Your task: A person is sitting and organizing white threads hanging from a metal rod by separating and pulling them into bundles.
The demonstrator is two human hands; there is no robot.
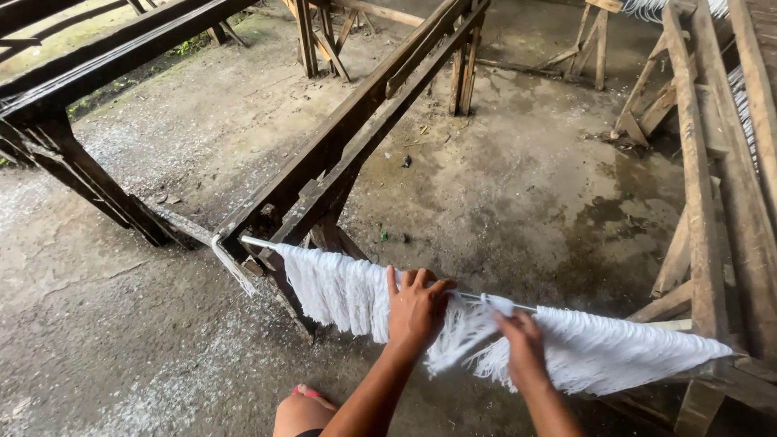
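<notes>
A thin white rod [259, 243] spans from a dark wooden rack [340, 154] on the left to a wooden frame [700, 243] on the right. White strands [332, 287], noodle-like, hang over it in a curtain. My left hand [417, 307] rests palm-down on the strands at the rod's middle, fingers curled over them. Just to its right, my right hand [522, 344] pinches a bunch of strands below the rod. More strands [615, 348] fan out to the right.
The floor [502, 194] is wet, stained concrete with white dust at the left. Further wooden racks [81, 73] stand at the left and back. More white strands [740, 97] hang on the right frame. My knee [303, 409] shows at the bottom.
</notes>
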